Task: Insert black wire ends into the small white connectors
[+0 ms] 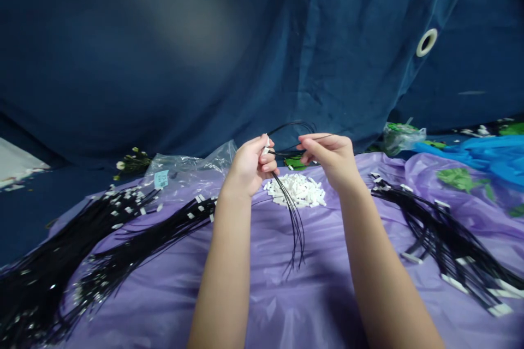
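In the middle of the head view my left hand (250,166) is closed on a white connector (266,148) with thin black wires. Loose ends of the black wires (292,218) hang below that hand. To its right, my right hand (327,155) pinches a black wire between thumb and fingers, and other wires loop between the two hands. Beneath and between the hands, a pile of small white connectors (301,191) lies on the purple sheet (282,305).
Bundles of black wires with white ends (118,251) lie at the left, and another wire bundle (442,229) at the right. Behind the left ones is a clear plastic bag (184,174). A blue curtain (204,54) hangs behind; blue plastic (483,155) lies far right.
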Available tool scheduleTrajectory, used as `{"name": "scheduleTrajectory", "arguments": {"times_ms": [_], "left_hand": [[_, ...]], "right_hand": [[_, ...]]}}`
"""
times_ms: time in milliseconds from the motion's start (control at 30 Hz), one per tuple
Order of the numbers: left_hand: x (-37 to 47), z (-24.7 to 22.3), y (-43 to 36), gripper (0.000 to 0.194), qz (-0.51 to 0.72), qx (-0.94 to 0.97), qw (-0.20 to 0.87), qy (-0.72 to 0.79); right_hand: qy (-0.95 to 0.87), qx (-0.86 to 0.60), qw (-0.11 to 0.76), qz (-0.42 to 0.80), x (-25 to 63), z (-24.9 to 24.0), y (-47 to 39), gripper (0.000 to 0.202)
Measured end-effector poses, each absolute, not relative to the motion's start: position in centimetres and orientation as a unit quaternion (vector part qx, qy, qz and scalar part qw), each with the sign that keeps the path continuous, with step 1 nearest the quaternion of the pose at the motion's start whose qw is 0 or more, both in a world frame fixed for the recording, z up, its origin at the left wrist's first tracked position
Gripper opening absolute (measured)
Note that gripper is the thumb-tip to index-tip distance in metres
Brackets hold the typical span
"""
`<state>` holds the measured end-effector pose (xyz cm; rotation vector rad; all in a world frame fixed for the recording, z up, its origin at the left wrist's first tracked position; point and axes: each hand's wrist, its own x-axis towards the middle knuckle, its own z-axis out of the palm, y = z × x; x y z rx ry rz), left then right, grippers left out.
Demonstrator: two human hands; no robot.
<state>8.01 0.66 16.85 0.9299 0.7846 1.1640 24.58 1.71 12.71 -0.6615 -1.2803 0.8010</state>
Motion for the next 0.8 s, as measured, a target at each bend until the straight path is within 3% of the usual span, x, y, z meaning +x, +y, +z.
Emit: {"name": "scheduleTrajectory", "arguments": {"times_ms": [133,800], "left_hand": [[8.2,16.5,0.6,0.020,0.497,0.438,0.662,0.351],[7.6,16.7,-0.1,0.021,0.483,0.489,0.637,0.349]], "right_hand": [[-0.485,-0.289,0.718,0.407,24.9,13.0,1.8,0.022],[-0.502,-0.294,0.757,0.297,24.1,15.6,-1.2,0.013]]}}
